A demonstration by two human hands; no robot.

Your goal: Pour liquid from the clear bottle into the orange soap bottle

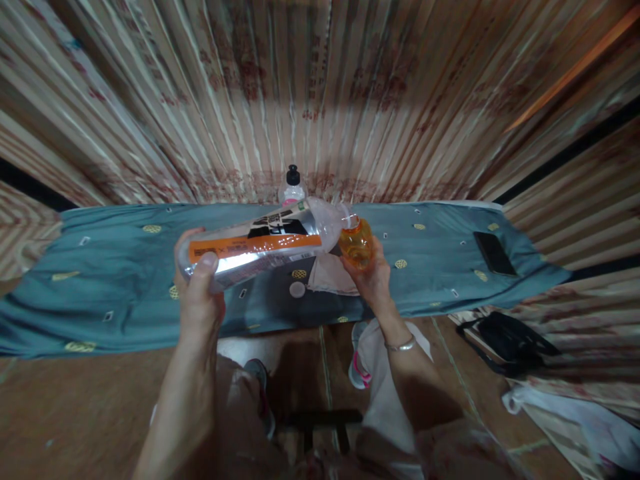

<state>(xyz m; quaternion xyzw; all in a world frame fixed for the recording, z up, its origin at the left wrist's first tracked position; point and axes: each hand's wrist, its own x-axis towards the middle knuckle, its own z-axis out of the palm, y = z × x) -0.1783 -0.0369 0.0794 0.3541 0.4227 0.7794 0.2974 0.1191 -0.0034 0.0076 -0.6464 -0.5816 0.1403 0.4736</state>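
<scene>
My left hand [200, 287] is wrapped round the base of a large clear bottle [260, 243] with a silver and orange label. The bottle lies nearly level, its neck pointing right. My right hand [373, 273] grips a small amber container [357, 243], whose opening is at the bottle's mouth. Whether the two rims touch is hard to tell. Below the bottle, a white round cap [297, 289] and a pale cloth [333, 275] lie on the teal cloth [425, 267]. Behind stands a clear bottle with a black top [293, 180].
A dark phone [495, 253] rests at the right end of the teal-covered table. Pleated patterned curtains [310, 100] hang behind it. On the floor at the right are a black bag [510, 340] and a white plastic bag [575, 420].
</scene>
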